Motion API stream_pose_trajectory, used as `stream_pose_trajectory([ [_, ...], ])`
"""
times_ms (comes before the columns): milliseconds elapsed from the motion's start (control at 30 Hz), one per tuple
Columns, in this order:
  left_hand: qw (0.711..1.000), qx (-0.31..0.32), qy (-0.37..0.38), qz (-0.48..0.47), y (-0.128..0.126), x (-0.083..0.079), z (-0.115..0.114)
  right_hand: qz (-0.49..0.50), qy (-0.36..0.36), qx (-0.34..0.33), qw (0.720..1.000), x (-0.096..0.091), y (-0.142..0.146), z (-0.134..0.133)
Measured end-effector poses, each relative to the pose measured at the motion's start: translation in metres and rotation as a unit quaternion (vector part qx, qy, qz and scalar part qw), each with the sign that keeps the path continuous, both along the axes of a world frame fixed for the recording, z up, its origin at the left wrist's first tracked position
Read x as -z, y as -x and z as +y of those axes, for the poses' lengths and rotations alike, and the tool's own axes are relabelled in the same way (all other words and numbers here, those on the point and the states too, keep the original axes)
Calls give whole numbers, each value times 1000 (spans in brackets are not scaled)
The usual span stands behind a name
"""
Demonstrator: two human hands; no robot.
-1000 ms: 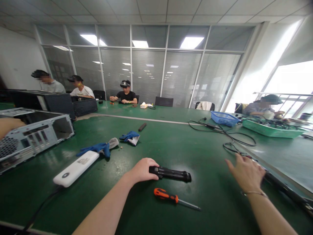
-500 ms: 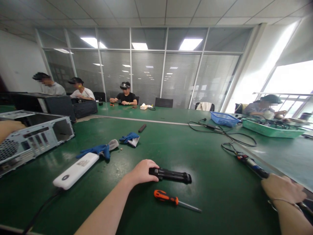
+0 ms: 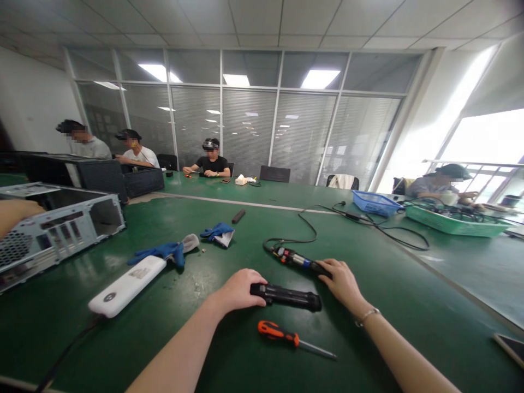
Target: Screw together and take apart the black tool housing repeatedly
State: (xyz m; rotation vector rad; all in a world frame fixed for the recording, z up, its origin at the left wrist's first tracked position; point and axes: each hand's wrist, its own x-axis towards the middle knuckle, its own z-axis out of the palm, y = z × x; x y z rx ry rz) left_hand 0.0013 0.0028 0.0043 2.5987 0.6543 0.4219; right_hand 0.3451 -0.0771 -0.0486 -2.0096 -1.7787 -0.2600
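My left hand [image 3: 242,290] grips the left end of a black tool casing [image 3: 292,297], a long half-shell lying on the green table. My right hand [image 3: 343,281] is closed on the black end of a corded electric screwdriver [image 3: 298,260], just beyond the casing. Its inside shows: a silver motor section, a blue band and small red and yellow parts, with a cord leaving its far left end. Close in front of the casing lies an orange-and-black screwdriver [image 3: 278,332], its shaft pointing right and toward me.
Blue gloves [image 3: 164,254] and a white power strip [image 3: 127,285] lie at left, near a metal computer case [image 3: 61,234] touched by another person's hand [image 3: 18,214]. Blue [image 3: 374,203] and green [image 3: 454,221] baskets stand at right. Several people sit around.
My right hand has brought the electric screwdriver from the far right to beside the casing, its cord trailing along. My left hand stays on the casing.
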Motion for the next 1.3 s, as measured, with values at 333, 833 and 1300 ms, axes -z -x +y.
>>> stream_pose_trajectory([
  [333, 999, 14, -22, 25, 2, -4, -3, 54, 28, -170, 984, -25, 58, 2],
  [833, 976, -11, -166, -139, 2, -1, 5, 7, -18, -240, 970, -42, 90, -27],
  [1300, 978, -33, -125, -161, -9, 17, 16, -29, -52, -210, 976, -32, 76, -14],
])
